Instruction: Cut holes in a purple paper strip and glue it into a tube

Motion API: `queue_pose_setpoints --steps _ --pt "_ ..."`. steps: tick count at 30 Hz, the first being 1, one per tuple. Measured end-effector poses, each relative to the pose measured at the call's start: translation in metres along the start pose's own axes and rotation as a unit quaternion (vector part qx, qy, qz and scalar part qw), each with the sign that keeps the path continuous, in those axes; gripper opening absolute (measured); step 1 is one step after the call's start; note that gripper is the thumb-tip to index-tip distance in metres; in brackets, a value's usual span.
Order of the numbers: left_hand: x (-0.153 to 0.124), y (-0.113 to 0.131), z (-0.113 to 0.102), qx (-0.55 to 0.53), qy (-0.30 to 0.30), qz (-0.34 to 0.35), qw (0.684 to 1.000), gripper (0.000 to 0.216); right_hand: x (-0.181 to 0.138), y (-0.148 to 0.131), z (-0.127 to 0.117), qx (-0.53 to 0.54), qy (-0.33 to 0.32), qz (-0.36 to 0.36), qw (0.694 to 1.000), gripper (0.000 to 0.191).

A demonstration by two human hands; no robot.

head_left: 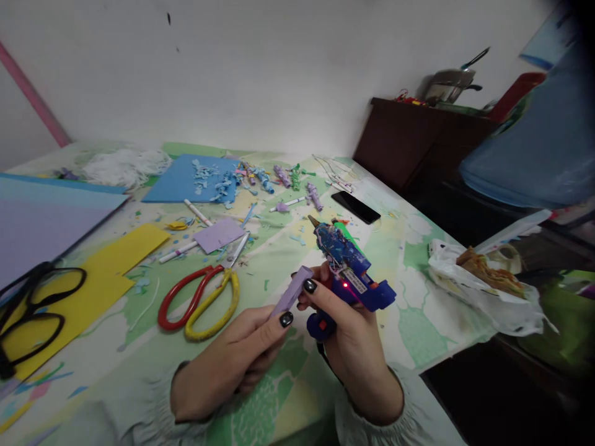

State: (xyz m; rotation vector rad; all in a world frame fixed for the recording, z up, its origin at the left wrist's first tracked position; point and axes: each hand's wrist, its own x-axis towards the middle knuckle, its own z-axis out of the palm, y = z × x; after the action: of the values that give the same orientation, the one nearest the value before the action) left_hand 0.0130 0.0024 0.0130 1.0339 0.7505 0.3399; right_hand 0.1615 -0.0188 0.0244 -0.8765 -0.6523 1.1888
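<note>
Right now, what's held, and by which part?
A pale purple, foam-like tube: left hand by the lower end, right hand at the upper end. Whether the right also grips the blue plastic glue gun is unclear.

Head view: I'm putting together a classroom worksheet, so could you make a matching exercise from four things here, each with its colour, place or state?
Column one:
1. Hot glue gun
2. Scissors
3. Smartphone
4. Lilac strip

Column two:
a. black, lying flat
b. held by the left hand and right hand
c. blue, with a red light on
d. red and yellow handles

Pairs: 1-c, 2-d, 3-a, 4-b
</note>
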Motion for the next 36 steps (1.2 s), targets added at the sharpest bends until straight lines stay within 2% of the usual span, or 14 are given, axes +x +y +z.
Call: queue_pose_setpoints --steps 6,13,22,28,36 --pt "0.0006 -0.0006 -0.0008 -0.037 -0.022 -0.011 0.999 0.051 -0.0006 0.0024 -0.0007 -0.02 -0.012 -0.018 1.0 0.014" --pt "0.0011 -0.0018 0.003 -0.014 0.021 0.004 1.0 0.049 -0.0013 0.0051 -0.0028 -0.058 -0.02 -0.053 0.997 0.013" --pt "0.0008 0.0009 0.0033 -0.017 0.012 -0.019 1.0 0.055 -0.004 0.0031 -0.0003 -0.15 -0.002 -0.07 0.986 0.02" --pt "0.0003 0.002 0.0023 -0.013 -0.011 -0.008 1.0 0.052 -0.0029 0.002 -0.0016 -0.105 0.017 -0.058 0.993 0.015" --pt "-0.0021 0.0035 0.0072 -0.002 -0.024 -0.011 1.0 0.051 -0.0016 0.0081 -0.0055 -0.07 0.004 -0.043 0.997 0.012"
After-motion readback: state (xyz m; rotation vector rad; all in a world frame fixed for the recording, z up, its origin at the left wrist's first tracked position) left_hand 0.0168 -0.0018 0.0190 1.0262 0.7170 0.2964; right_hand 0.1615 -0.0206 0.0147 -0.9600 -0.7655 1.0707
